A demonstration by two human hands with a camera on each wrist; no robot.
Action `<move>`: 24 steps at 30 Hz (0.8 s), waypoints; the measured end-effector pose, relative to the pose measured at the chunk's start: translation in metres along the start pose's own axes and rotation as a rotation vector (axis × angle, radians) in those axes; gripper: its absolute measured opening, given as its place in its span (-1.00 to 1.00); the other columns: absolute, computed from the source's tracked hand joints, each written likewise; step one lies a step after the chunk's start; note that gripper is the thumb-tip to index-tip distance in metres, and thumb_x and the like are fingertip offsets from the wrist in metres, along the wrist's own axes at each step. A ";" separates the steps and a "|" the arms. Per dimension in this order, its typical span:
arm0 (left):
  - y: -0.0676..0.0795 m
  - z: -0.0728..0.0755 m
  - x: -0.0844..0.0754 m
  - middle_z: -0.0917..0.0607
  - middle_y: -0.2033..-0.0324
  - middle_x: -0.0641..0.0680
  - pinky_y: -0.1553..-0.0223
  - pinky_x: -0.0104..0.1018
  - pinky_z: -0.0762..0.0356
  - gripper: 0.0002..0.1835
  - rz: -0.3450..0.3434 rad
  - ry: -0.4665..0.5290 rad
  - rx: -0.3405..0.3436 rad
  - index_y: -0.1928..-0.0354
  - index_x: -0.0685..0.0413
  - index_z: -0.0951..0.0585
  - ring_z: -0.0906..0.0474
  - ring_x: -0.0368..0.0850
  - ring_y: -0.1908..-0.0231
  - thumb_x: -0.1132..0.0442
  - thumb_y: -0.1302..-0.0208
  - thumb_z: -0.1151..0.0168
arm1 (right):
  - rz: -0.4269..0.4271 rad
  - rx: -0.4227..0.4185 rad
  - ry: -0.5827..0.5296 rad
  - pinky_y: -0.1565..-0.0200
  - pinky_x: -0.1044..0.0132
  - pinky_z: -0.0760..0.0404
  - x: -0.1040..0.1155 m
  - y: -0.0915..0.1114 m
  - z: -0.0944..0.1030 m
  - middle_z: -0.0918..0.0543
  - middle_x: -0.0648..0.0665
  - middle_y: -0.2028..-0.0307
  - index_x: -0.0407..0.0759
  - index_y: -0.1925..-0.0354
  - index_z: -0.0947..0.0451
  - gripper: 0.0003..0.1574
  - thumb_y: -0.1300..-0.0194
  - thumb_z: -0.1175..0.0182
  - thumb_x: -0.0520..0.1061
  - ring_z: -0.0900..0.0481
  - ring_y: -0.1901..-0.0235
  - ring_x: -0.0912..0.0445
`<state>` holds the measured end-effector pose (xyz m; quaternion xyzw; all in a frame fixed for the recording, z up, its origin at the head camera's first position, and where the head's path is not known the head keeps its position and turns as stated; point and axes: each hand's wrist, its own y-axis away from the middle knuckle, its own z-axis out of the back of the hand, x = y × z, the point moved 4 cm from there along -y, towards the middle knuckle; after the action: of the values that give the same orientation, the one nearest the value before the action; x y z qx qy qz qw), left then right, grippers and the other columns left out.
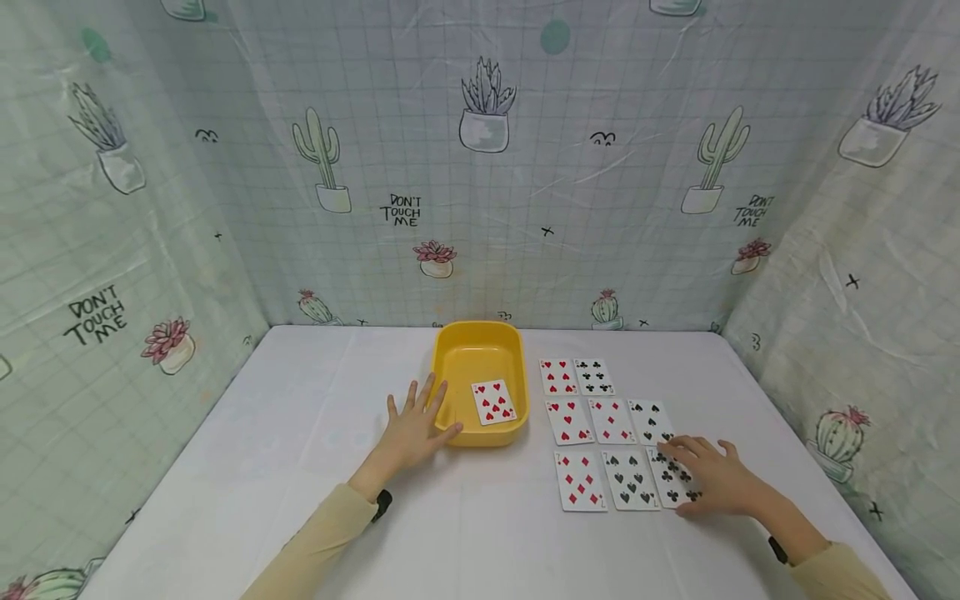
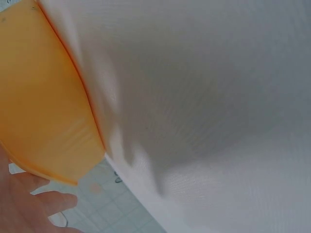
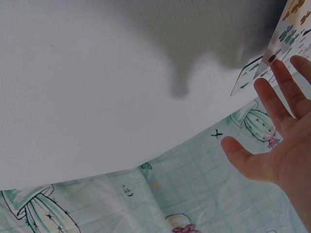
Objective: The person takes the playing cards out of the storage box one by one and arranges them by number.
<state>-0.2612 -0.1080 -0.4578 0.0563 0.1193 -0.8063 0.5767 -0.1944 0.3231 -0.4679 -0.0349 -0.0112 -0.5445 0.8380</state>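
Observation:
My left hand [image 1: 408, 433] has its fingers spread at the left rim of a yellow plastic tray [image 1: 480, 331]. In the left wrist view, the fingertips [image 2: 63, 200] show beside the tray's outer wall [image 2: 48, 97]. A hearts card [image 1: 493, 402] lies face up inside the tray. Over on the right, my right hand [image 1: 716, 475] reaches over a clubs card [image 1: 670, 477] at the right end of the front row and covers part of it. Its fingers are spread, with the thumb near the card's lower edge. The right wrist view shows fingertips [image 3: 276, 68] right at the cards.
Other face-up cards lie in rows right of the tray: a hearts card [image 1: 558, 377] and clubs card [image 1: 594, 377] at the back, a diamonds card [image 1: 611, 421] mid-row, a spades card [image 1: 632, 482] in front. A patterned curtain [image 1: 547, 167] stands behind the white table [image 1: 337, 375].

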 end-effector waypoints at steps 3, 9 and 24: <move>0.000 0.000 0.000 0.10 -0.39 0.12 -0.13 0.43 0.18 -0.14 0.002 -0.011 -0.002 -0.38 -0.06 0.01 0.11 0.31 -0.33 -0.39 -0.14 0.21 | -0.003 -0.001 -0.009 0.05 -0.32 -0.10 0.000 0.001 -0.001 -0.41 -0.14 -0.06 -0.05 -0.15 -0.34 0.09 0.42 -0.44 0.23 -0.33 -0.07 -0.10; 0.000 0.000 0.000 0.11 -0.40 0.11 -0.14 0.42 0.20 -0.16 0.016 -0.005 0.008 -0.38 -0.08 0.03 0.12 0.29 -0.34 -0.35 -0.16 0.16 | 0.000 -0.001 -0.017 0.04 -0.32 -0.09 0.001 0.002 0.001 -0.40 -0.14 -0.07 -0.07 -0.15 -0.34 0.09 0.41 -0.44 0.21 -0.31 -0.08 -0.10; 0.000 0.000 0.000 0.12 -0.40 0.10 -0.14 0.43 0.23 -0.15 0.016 0.014 0.014 -0.38 -0.07 0.01 0.13 0.29 -0.34 -0.36 -0.15 0.16 | 0.076 -0.088 -0.006 0.01 -0.31 -0.10 0.017 -0.011 0.023 -0.40 -0.14 -0.06 -0.11 -0.13 -0.35 -0.08 0.20 -0.37 0.18 -0.30 -0.07 -0.07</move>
<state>-0.2613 -0.1079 -0.4576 0.0669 0.1171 -0.8020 0.5820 -0.1975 0.3047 -0.4438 -0.0738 0.0117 -0.5121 0.8557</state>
